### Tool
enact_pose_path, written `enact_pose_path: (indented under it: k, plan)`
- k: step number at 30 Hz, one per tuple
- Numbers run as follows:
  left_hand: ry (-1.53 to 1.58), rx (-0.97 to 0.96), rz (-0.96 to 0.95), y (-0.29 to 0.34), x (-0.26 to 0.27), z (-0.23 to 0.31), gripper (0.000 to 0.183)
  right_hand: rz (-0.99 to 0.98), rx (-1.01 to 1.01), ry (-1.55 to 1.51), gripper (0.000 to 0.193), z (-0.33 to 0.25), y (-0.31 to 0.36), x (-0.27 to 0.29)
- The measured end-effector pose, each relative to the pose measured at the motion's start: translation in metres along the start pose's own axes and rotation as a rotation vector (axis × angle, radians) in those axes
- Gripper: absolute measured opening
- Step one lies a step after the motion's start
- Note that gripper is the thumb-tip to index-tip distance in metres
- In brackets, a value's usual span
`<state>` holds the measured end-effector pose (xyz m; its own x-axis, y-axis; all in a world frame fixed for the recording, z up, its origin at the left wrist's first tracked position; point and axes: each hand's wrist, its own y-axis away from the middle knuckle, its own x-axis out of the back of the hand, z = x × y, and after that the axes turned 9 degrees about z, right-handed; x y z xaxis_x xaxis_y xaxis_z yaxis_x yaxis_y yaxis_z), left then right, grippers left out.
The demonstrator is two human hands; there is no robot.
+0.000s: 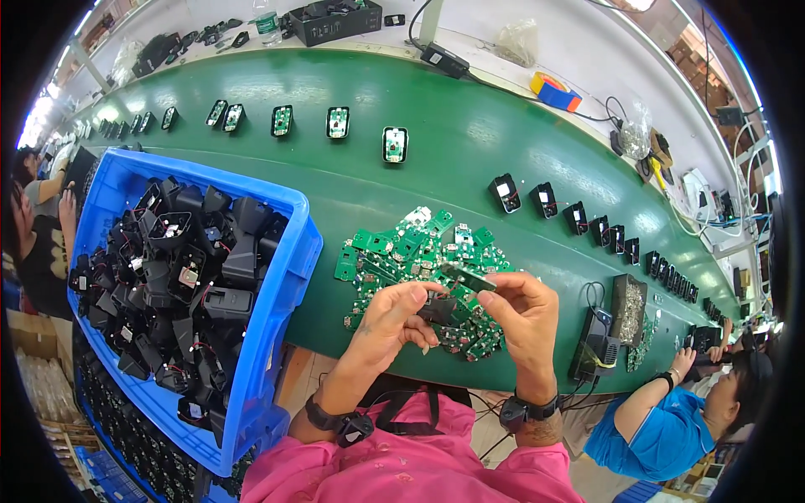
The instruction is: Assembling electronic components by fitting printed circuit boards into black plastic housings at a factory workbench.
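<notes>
Over a heap of green circuit boards (394,243), my two hands are close together. My left hand (387,323) is closed round a small black plastic housing (439,308), partly hidden by the fingers. Between thumb and fingers, my right hand (527,317) pinches a green circuit board (470,277), tilted just above the housing. Whether wires join the board and the housing I cannot tell.
To the left stands a blue crate (293,210) heaped with black housings (226,306). Housings with boards (395,145) line the green bench (453,180); black housings (506,194) continue rightward. A black power unit (594,335) lies right. A co-worker in blue (662,427) sits beyond it.
</notes>
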<state>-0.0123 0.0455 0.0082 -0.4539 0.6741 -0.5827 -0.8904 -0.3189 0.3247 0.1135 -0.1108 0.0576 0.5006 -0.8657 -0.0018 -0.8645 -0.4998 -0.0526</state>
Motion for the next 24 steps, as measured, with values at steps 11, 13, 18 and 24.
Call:
enact_pose_path:
  k: [11,13,18,24]
  plan:
    - [-0.022,-0.067,-0.119,0.008,-0.010,0.015,0.080,-0.202,0.654,0.464,0.028,0.013,-0.006,0.004]
    - [-0.013,0.113,-0.111,0.015,-0.018,0.027,0.071,-0.213,0.714,0.462,0.032,0.018,-0.007,0.004]
    - [-0.166,-0.005,-0.059,0.011,-0.017,0.009,0.060,-0.127,0.596,0.544,0.032,0.000,0.011,-0.006]
    - [-0.446,-0.228,0.001,0.013,-0.029,0.007,0.057,-0.163,0.343,0.392,0.019,-0.001,0.019,-0.016]
